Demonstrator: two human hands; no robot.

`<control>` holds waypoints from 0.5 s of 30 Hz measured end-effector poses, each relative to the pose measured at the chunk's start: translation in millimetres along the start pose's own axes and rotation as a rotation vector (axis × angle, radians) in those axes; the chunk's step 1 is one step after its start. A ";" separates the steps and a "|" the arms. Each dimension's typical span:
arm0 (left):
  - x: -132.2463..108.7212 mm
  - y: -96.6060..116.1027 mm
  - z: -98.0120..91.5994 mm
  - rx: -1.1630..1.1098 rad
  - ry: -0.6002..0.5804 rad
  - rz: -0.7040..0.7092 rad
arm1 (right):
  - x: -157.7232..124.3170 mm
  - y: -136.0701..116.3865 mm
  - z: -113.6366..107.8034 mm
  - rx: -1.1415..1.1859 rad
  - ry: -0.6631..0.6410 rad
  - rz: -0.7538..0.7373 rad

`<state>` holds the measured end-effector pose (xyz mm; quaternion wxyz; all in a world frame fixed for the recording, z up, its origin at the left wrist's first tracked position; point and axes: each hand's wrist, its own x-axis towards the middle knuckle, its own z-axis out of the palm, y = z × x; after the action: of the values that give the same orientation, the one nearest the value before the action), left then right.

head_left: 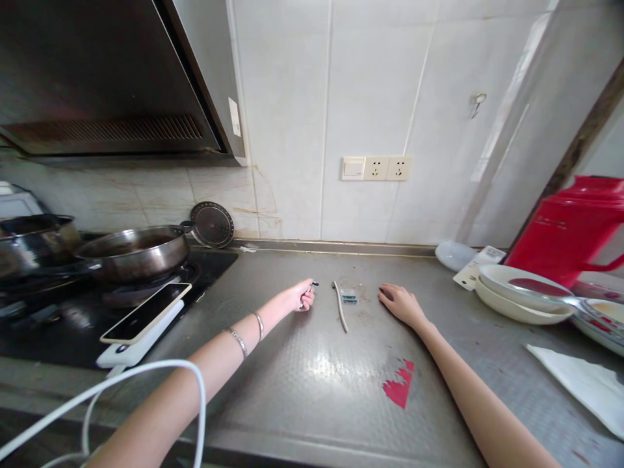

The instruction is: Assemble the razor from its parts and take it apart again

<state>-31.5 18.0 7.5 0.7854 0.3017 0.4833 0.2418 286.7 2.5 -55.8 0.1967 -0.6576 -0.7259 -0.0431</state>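
My left hand (305, 296), with two silver bangles on the wrist, is closed in a fist just above the metal counter (292, 383). A small object with a dark tip (315, 283) pokes out of its fingers; the rest of it is hidden. To the right of that hand lies a thin whitish stick (340, 309) with a dark upper end. Beside the stick sits a small clear and dark-green item (349, 297), too small to name. My right hand (402, 302) rests palm down on the counter, fingers extended, apart from these things.
On the left, a steel pan (136, 253) stands on the black stove (63, 331), with a phone (146, 314) on a white block at its edge. A white cable (141, 367) loops near my left forearm. Bowls (521, 305) and a red thermos (565, 234) stand right.
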 end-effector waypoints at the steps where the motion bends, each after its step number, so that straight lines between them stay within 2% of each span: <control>1: 2.0 -0.3 -0.6 0.004 0.006 0.000 | -0.1 -0.1 -0.1 0.002 0.001 0.001; 6: 6.8 -1.3 -0.8 0.008 0.006 0.003 | 0.0 -0.4 -0.6 0.005 0.003 -0.002; 15: -2.1 -1.2 6.4 0.039 0.007 0.010 | -0.2 -1.3 -1.3 0.012 -0.006 0.024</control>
<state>-26.5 14.3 10.2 0.7765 0.3187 0.4889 0.2374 285.8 1.7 -54.4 0.1987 -0.6653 -0.7188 -0.0344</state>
